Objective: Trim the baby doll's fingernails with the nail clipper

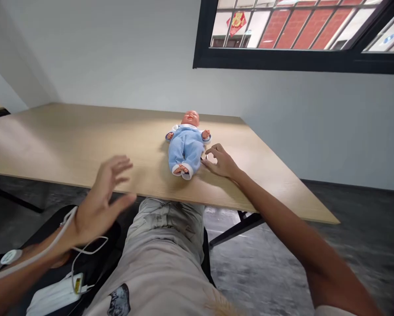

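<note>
A baby doll (186, 147) in a light blue suit with white cuffs lies on its back on the wooden table (84, 140), feet toward me. My right hand (220, 161) rests on the table just right of the doll's leg, fingers curled and touching the suit's edge; something small may be pinched in them, but I cannot make it out. My left hand (101, 199) hovers in the air near the table's front edge, left of the doll, fingers spread and holding nothing. A white cable runs along my left wrist.
My legs in beige trousers (164, 254) extend under the table. A white device with a cable (56, 292) lies on a dark seat at lower left. A grey wall and a black-framed window (298, 57) stand behind the table. Dark floor lies to the right.
</note>
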Tool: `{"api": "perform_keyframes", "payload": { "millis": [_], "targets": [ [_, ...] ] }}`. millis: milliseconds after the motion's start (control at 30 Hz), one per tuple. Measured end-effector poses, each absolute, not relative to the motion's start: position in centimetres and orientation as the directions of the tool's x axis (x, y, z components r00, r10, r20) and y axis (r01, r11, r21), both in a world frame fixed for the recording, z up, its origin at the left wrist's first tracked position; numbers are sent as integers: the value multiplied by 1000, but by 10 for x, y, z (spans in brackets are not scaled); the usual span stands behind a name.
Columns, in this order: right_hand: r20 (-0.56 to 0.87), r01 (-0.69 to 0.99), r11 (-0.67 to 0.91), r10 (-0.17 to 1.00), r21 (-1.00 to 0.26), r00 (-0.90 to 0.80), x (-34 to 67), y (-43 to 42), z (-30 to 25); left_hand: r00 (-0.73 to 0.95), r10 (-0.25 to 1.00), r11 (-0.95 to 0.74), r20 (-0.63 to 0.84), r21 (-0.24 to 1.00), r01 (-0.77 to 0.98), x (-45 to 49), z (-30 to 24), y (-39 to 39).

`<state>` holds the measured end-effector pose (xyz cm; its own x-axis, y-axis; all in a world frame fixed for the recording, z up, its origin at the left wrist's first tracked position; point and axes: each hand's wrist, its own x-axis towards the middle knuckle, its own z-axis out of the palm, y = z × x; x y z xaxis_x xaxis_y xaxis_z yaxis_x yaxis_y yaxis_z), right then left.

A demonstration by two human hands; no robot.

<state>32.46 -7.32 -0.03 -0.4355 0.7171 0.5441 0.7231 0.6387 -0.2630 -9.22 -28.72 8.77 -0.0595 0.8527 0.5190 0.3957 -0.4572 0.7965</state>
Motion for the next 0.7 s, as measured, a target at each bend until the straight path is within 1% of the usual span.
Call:
{"api": "perform_keyframes", "payload": {
  "millis": [100, 133, 167, 200, 300, 333, 400, 467, 533, 600, 633, 700],
  "targets": [
    [483, 670, 702, 686, -241, -544, 321, -64, 0, -279, 816, -453, 507, 859, 238, -94, 94, -205],
    [459, 661, 715, 678, -228, -574, 320, -61, 1, -330, 805, -448, 494, 870, 207, -89, 96, -171],
    [435, 657, 723, 673, -216, -598, 319, -57, 3, -345, 800, -444, 492, 871, 212, -82, 97, -138],
    [410, 657, 726, 673, -206, -615, 318, -53, 5, -327, 795, -443, 510, 858, 261, -71, 96, -107],
    [329, 670, 716, 692, -199, -642, 312, -40, 13, -204, 785, -440, 585, 757, 483, -29, 83, -38],
    [302, 680, 703, 707, -208, -639, 309, -35, 15, -149, 790, -442, 595, 721, 534, -16, 76, -24],
    [284, 721, 651, 756, -236, -589, 304, -26, 17, 20, 808, -481, 588, 641, 599, 2, 61, -8],
    [301, 764, 585, 806, -273, -509, 302, -19, 17, 112, 826, -495, 552, 615, 614, 6, 47, -1],
    [284, 771, 558, 827, -307, -486, 304, -17, 16, 94, 849, -453, 520, 626, 635, -2, 38, 2],
    [297, 777, 542, 836, -319, -461, 311, -17, 15, 83, 865, -418, 495, 618, 666, -13, 34, 3],
    [284, 792, 519, 851, -321, -442, 315, -18, 15, 105, 888, -390, 448, 611, 689, -18, 33, 4],
    [256, 818, 474, 877, -326, -406, 322, -21, 17, 234, 929, -362, 288, 567, 740, -23, 34, 4]
  ]
}}
